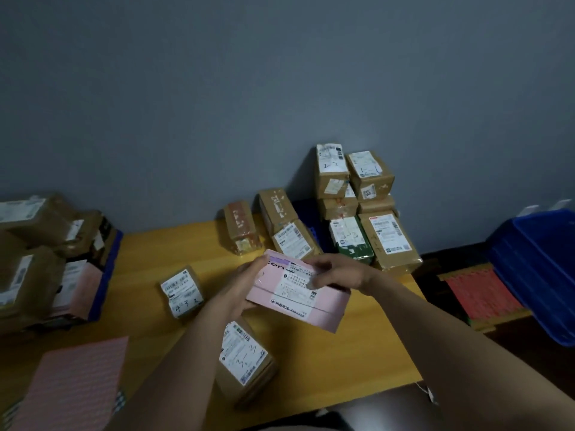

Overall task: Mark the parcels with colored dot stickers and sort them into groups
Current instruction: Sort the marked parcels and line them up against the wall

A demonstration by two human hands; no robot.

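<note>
Now: marking step, by my reading; pink box [298,293] held just above the table [357,346], near its middle.
Left hand [239,287]: wrapped round the box's left end, bearing it.
Right hand [336,273]: curled over the far edge, a fingertip down on the label [295,284]; whether a dot lies under it I cannot tell.
Doing it well: hold the left grip firm, press the dot flat, clear of the barcode, rub outward.
Next: match the box to a group; the back pile [357,219] looks sorted.
Supply: sticker sheet [74,384] at the near left corner.
</note>
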